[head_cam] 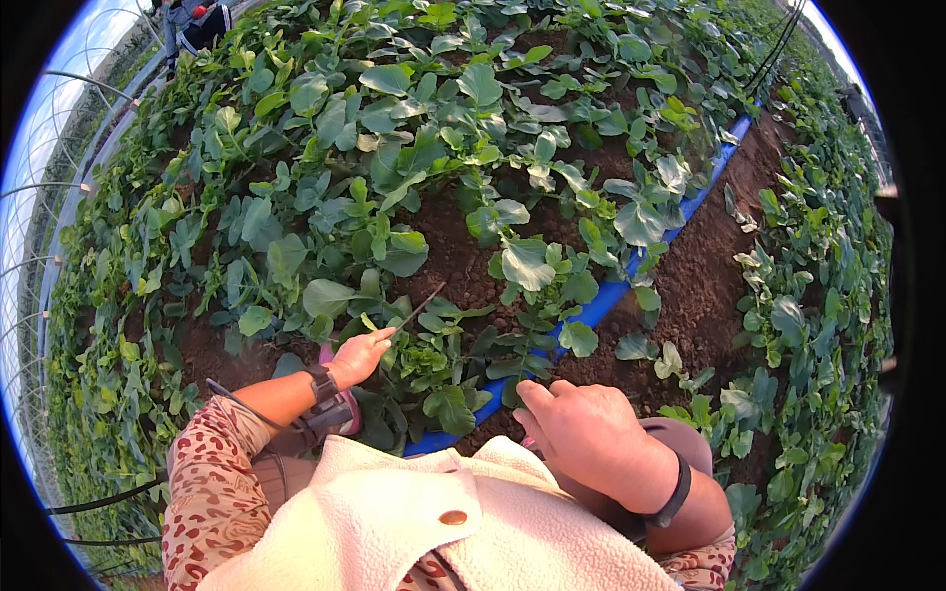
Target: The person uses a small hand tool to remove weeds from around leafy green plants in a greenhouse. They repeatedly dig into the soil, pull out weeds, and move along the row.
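My left hand (362, 356) is closed around a thin, dark stick-like tool (421, 306), whose tip points up and to the right over bare soil. Its exact kind cannot be made out. Just right of that hand grows a leafy green plant (425, 362). My right hand (584, 436) hovers close to my knee, beside a flat blue hose (595, 309). Its fingers are loosely curled, and the palm side is hidden, so whether it holds anything does not show.
Broad-leaved crop plants (384, 159) spread across the bed ahead. A strip of brown soil (709, 244) runs along the hose, with more plants (805, 332) beyond it. Thin hoops (96, 77) line the left edge. A person (194, 26) is at the far upper left.
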Tool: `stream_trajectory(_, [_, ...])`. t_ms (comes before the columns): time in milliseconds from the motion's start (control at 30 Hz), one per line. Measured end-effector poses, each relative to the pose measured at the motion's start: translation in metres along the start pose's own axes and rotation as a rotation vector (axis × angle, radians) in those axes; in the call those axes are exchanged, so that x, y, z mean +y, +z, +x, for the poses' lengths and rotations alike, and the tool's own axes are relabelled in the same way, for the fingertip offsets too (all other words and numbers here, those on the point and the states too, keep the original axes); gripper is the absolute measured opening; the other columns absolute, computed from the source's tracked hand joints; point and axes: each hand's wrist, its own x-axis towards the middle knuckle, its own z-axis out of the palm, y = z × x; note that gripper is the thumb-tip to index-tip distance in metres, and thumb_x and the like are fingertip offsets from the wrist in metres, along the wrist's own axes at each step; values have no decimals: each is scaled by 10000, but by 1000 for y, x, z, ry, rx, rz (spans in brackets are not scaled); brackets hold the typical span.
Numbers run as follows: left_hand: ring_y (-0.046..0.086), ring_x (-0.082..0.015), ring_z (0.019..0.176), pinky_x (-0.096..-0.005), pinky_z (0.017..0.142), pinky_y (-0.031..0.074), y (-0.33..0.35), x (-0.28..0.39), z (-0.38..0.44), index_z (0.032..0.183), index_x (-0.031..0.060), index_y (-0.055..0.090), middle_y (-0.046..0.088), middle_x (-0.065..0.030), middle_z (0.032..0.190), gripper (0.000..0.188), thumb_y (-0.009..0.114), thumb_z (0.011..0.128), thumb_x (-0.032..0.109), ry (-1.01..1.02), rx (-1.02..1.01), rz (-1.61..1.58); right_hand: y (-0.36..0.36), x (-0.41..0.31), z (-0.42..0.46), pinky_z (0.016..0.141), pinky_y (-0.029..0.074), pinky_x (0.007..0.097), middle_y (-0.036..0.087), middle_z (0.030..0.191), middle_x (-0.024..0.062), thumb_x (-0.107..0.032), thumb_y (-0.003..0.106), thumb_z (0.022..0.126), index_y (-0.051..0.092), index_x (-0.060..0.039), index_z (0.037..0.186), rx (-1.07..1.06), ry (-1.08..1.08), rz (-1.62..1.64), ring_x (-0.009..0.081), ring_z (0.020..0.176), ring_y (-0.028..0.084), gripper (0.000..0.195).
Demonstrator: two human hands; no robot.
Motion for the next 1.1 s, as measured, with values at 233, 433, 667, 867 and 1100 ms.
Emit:
stream_trajectory(233, [576, -323, 1063, -357, 906, 444, 7, 24, 51, 1247, 85, 540, 604, -170, 1152, 405, 479, 899, 283, -137, 158, -258, 2, -6, 12, 559, 498, 412, 597, 650, 125, -273, 554, 872, 594, -65, 920, -24, 20, 10, 314, 628, 619, 217])
stream_trajectory(433, [582, -282, 1073, -334, 922, 428, 15, 36, 60, 1265, 90, 531, 611, -146, 1167, 432, 483, 901, 319, -118, 94, -123, -1, 11, 14, 557, 488, 452, 594, 611, 153, -272, 557, 862, 551, -54, 769, 104, 20, 21, 354, 611, 605, 238])
stream_trajectory(667, [479, -97, 521, -271, 481, 417, -72, 59, -37, 1237, 88, 561, 500, 10, 629, 401, 493, 910, 310, -256, -75, -349, -8, 12, 27, 668, 491, 432, 628, 717, 189, -236, 567, 849, 652, -54, 951, 159, 106, 108, 362, 720, 616, 225])
stream_trajectory(867, [411, -60, 423, -214, 377, 328, -118, 96, -120, 1098, 39, 575, 469, 16, 590, 343, 508, 932, 332, -276, -146, -523, -5, 30, 46, 725, 479, 429, 635, 792, 212, -240, 518, 869, 640, -22, 929, 190, 218, 342, 391, 809, 606, 256])
stream_trajectory(1100, [387, -46, 475, -222, 420, 326, -107, 130, -147, 1098, 25, 563, 432, 43, 569, 354, 506, 940, 336, -160, -152, -588, 30, 85, 75, 725, 483, 376, 658, 916, 196, -289, 518, 889, 592, 59, 1063, 123, 350, 497, 306, 843, 631, 395])
